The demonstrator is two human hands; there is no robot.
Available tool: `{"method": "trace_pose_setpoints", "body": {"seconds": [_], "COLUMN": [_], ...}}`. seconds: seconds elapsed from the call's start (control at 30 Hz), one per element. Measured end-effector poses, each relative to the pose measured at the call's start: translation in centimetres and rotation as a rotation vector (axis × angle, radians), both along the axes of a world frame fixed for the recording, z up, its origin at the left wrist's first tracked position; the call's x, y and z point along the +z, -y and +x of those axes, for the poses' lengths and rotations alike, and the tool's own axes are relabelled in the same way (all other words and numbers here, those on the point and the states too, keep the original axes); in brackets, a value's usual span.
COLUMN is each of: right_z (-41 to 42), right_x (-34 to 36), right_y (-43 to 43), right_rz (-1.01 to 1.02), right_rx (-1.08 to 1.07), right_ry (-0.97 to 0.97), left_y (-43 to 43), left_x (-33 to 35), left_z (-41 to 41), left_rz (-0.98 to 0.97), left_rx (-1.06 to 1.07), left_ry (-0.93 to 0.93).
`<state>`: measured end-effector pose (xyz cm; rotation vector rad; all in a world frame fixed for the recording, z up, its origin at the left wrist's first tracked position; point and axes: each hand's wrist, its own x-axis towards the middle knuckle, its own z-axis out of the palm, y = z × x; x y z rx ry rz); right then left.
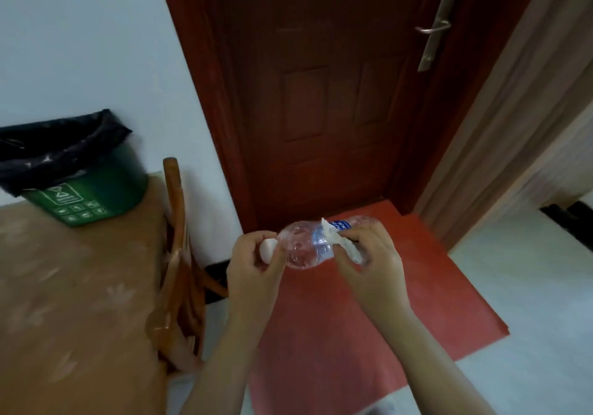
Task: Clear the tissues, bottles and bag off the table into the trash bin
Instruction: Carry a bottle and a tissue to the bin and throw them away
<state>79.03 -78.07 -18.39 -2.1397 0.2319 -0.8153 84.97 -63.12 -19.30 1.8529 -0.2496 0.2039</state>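
A clear plastic bottle (305, 247) with a blue label lies sideways in the air between my hands, over the red mat. My left hand (256, 264) grips its white cap (268, 249) end. My right hand (372, 260) holds the bottle's other end together with a crumpled white tissue (340, 241). The green trash bin (86, 190), lined with a black bag, stands on the table (64, 286) at the far left, well away from both hands.
A wooden chair (175, 254) stands against the table's right edge, between the table and my hands. A dark red door (321, 93) is straight ahead, with a red mat (353, 302) on the light floor in front of it.
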Motion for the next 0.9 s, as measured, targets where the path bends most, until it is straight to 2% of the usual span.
{"method": "trace_pose_setpoints", "body": {"seconds": [0.23, 0.53, 0.9], "right_z": [11.1, 25.1, 34.3], "right_x": [-0.1, 3.4, 2.2], "right_y": [4.8, 9.7, 1.9], "right_rz": [0.007, -0.042, -0.020], "right_rx": [0.212, 0.510, 0.847], "right_ry": [0.010, 0.049, 0.028], "left_y": [3.9, 7.8, 0.8], "left_x": [0.5, 4.2, 4.6], "left_z": [7.9, 16.3, 18.8], "left_rz": [-0.073, -0.160, -0.313], "left_rx": [0.224, 0.495, 1.034], "left_ry": [0.040, 0.148, 0.169]}}
